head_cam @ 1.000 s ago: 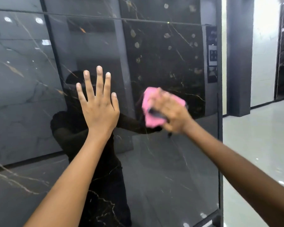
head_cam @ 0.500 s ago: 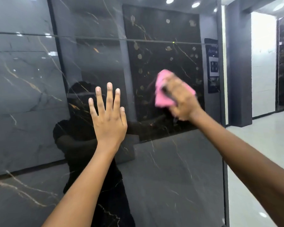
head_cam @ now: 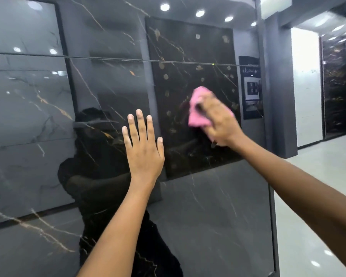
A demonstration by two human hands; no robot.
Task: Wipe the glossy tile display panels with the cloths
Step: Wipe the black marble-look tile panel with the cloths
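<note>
Upright glossy panel (head_cam: 208, 216) — right hand (head_cam: 221, 120) pressing cloth (head_cam: 197, 116)

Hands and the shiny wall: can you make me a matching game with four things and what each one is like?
Things:
1. left hand
2. right hand
3. cloth
4. tile panel

Descriptions:
A. pink and bunched up
B. dark, glossy, pale veins
C. flat on the panel, fingers straight
D. holding the cloth against the panel

Pairs: 1-C, 2-D, 3-A, 4-B

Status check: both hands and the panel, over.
Left hand flat on glossy panel. Right hand presses pink cloth against it, below the seam. Nothing in the way.
</note>
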